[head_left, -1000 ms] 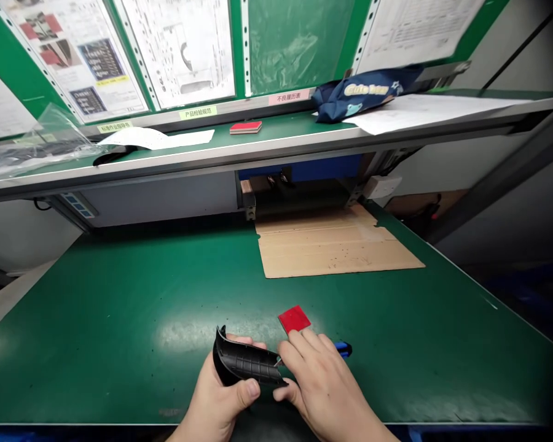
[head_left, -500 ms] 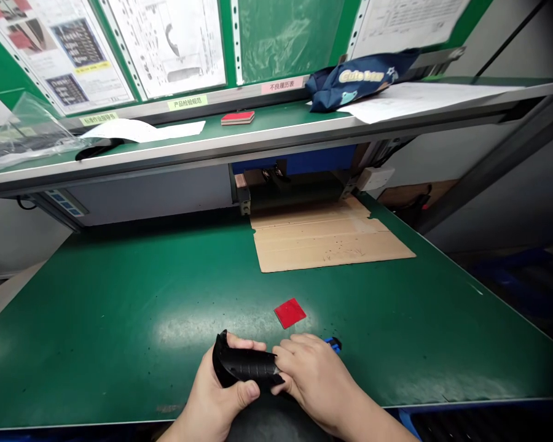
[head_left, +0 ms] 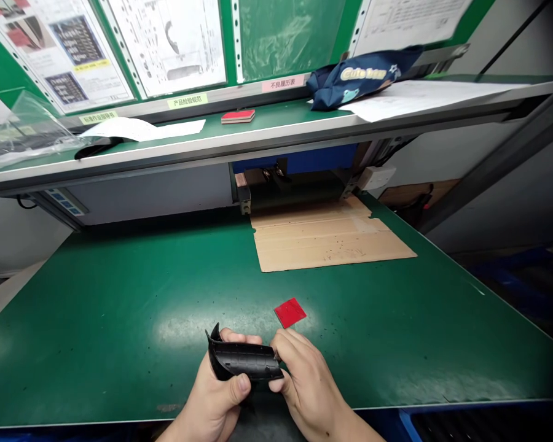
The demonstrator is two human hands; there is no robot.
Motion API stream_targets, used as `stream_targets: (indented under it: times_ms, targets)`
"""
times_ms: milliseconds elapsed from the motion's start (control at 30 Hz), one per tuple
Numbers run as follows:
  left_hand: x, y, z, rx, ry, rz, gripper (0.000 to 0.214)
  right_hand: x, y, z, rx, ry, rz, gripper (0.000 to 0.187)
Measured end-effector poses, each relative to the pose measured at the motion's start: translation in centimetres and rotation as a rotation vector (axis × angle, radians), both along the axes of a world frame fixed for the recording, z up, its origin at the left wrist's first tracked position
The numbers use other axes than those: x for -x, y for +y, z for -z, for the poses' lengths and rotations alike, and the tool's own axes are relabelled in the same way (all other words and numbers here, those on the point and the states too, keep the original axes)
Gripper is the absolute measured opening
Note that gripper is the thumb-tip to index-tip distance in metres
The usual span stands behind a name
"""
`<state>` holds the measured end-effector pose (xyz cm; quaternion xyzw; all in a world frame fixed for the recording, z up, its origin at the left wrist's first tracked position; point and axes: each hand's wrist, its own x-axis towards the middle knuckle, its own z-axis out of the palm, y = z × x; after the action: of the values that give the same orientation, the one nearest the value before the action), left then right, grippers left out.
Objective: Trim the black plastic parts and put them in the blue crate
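My left hand [head_left: 214, 399] grips a curved black plastic part [head_left: 242, 361] with ribs on its surface, thumb on its near edge and fingers behind it. My right hand [head_left: 304, 383] is closed at the part's right end, fingertips pinched against it. Whatever the right hand holds besides the part is hidden by its fingers. A small red square pad [head_left: 290, 312] lies flat on the green table mat [head_left: 120, 307] just beyond my right hand. Both hands hover over the table's near edge.
A flattened cardboard sheet [head_left: 327, 236] lies at the back of the table. The shelf [head_left: 212, 144] above carries a red pad stack [head_left: 238, 116], papers [head_left: 142, 129], a dark blue pouch [head_left: 359, 77] and clear bags [head_left: 23, 138]. Instruction sheets hang on the green board [head_left: 295, 37].
The blue tool tip seen beside my right hand is now hidden. My right hand drew in and curled at the part's right end; the left hand turned the part slightly.
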<state>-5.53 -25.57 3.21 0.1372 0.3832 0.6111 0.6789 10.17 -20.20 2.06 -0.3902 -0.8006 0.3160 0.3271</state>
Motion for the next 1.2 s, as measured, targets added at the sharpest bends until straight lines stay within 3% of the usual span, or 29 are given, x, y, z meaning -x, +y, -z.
stream_targets:
  times_ms: [67,233,333,433,533,600,767,967,1100,1200]
  targets:
    - [0.0,0.0,0.0,-0.025,0.026,-0.017,0.048,-0.3,0.3,0.1,0.005,-0.03,-0.028,0.061]
    - [-0.3,0.2,0.0,-0.063,0.05,-0.029,0.045,-1.5,0.9,0.1,0.172,0.024,-0.283,0.063]
    - [-0.5,0.5,-0.2,-0.022,0.072,-0.101,0.046,-1.3,0.4,0.5,0.213,0.128,-0.195,0.063]
    - [-0.8,0.9,-0.6,0.032,0.071,-0.141,0.048,-0.3,-0.5,0.8,0.072,0.112,-0.098,0.05]
    - [-0.9,1.2,-0.8,0.035,0.056,-0.124,0.046,0.4,-1.1,1.1,-0.113,0.045,-0.124,0.022]
    - [-0.8,1.2,-0.7,0.018,0.058,-0.108,0.045,0.4,-1.1,1.2,-0.184,0.014,-0.151,0.016]
    - [-0.2,1.2,-0.2,0.021,0.09,-0.071,0.054,-0.8,-0.5,1.4,-0.215,-0.032,-0.102,0.02]
    - [-0.1,0.9,-0.2,-0.013,0.073,-0.048,0.061,-1.3,0.2,1.2,-0.202,-0.197,-0.035,0.058]
    - [-0.2,0.7,-0.2,-0.012,0.101,-0.034,0.05,-1.0,0.3,1.0,-0.26,-0.319,-0.042,0.068]
    - [-0.2,0.8,-0.3,-0.007,0.121,-0.026,0.057,-0.8,0.4,0.8,-0.304,-0.394,-0.018,0.072]
